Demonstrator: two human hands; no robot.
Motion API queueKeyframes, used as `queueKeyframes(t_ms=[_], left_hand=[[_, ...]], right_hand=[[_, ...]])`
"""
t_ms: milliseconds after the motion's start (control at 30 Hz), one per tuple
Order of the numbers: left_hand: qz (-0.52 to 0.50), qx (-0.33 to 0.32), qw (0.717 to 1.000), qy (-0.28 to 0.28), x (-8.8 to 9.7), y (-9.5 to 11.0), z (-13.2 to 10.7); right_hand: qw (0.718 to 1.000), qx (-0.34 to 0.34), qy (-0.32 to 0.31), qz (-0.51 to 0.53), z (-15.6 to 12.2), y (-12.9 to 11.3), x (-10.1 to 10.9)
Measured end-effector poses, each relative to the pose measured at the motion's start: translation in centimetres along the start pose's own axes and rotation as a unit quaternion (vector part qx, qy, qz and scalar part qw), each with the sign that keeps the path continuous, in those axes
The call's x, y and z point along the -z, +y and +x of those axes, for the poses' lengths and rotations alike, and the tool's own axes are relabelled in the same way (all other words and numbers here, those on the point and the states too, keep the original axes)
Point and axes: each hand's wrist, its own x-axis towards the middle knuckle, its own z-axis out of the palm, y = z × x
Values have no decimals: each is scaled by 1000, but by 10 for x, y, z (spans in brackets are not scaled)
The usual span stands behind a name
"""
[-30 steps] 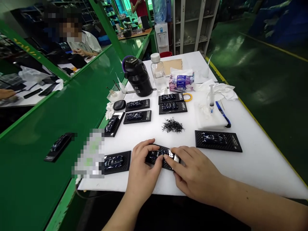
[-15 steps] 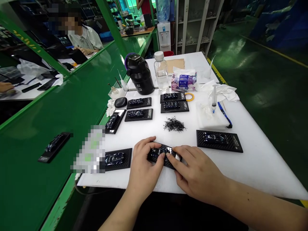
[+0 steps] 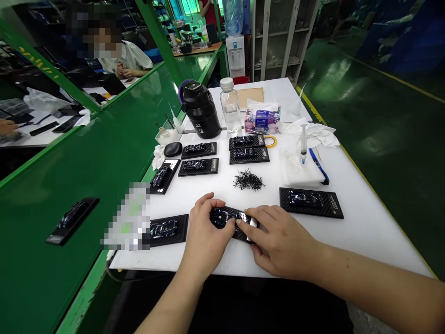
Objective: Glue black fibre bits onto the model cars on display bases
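Observation:
Between my hands, at the near part of the white table, is a dark, glossy model car (image 3: pixel 222 216) on a black, carbon-patterned base. My left hand (image 3: pixel 203 239) is closed around the car end, its thumb pressed beside the car. From the right, my right hand (image 3: pixel 278 243) grips the base's other end, its index fingertip meeting the left thumb near the car. What lies under those fingertips is hidden. Past the hands is a pile of thin black slivers (image 3: pixel 249 180). Similar cars on bases lie around: one at the right (image 3: pixel 308 202), one at the left (image 3: pixel 167 229).
Farther back stand a black jug (image 3: pixel 201 111), a clear bottle (image 3: pixel 230 109) and a tissue pack (image 3: pixel 262 118). A syringe (image 3: pixel 303 146) and a blue cutter (image 3: pixel 318 164) lie right. Another model (image 3: pixel 71 220) sits on the green belt (image 3: pixel 28 195). A co-worker (image 3: pixel 127 55) sits beyond it.
My left fingers have drawn back slightly, showing more of the car. On the belt, the model has slid nearer. The co-worker's hands have risen. The camera view has shifted slightly.

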Motion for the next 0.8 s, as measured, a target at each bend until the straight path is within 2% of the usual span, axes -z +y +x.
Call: queueKeyframes(t_ms=[133, 233, 433, 533, 633, 733, 800], left_hand=[[5, 14, 1000, -19, 3, 3, 4], [15, 9, 999, -42, 7, 4, 7], [41, -52, 996, -54, 8, -3, 6], [30, -90, 995, -40, 6, -10, 2], [10, -100, 995, -25, 10, -14, -2], [52, -154, 984, -77, 22, -10, 0], [125, -229, 956, -136, 31, -5, 4]], right_hand=[[1000, -8, 23, 20, -4, 0, -2], [1000, -6, 15, 18, -3, -2, -1], [1000, 0, -5, -10, 1, -2, -1], [1000, 3, -5, -24, 2, -2, -1], [999, 7, 6, -33, 1, -3, 0], [999, 0, 16, -34, 1, -3, 0], [999, 0, 15, -37, 2, -2, -1]])
